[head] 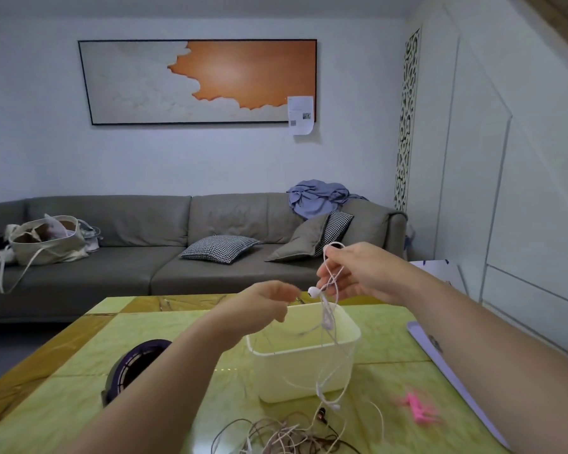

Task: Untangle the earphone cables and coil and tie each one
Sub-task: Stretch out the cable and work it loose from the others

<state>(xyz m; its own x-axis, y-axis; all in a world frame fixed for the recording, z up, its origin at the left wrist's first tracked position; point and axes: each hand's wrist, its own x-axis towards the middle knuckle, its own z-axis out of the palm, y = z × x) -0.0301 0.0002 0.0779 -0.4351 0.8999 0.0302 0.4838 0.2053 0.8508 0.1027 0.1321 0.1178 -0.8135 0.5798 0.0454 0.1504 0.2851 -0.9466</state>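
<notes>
White earphone cable (326,317) is up in the air, right of centre in the frame, and the right hand (358,273) pinches it near the top, a small loop poking above the fingers. From there the white earphone cable hangs in loose strands past the front of a cream plastic bin (304,350), one earbud (313,292) dangling just beside the left hand (269,301). That left hand has its fingers curled with the tips drawn together, but blur hides whether a strand sits between them, so I cannot tell. The lower ends of the cable trail down to the yellow-green marbled table (164,335), reaching a tangled heap of pinkish and dark cables (286,434) at the bottom centre. Lower right, a blurred bunch of bright pink ties (418,409) lies on the table, and beyond it a flat lavender board (446,365) runs along the right edge. Lower left, a round dark purple grilled object (135,365) peeks out behind the left forearm. Across the middle stretches a grey sofa (128,257) with a houndstooth cushion (220,249), a beige canvas tote bag (46,244) at left and crumpled blue cloth (318,196) on its back at right. Above hangs a wide orange-and-white framed painting (197,81).
</notes>
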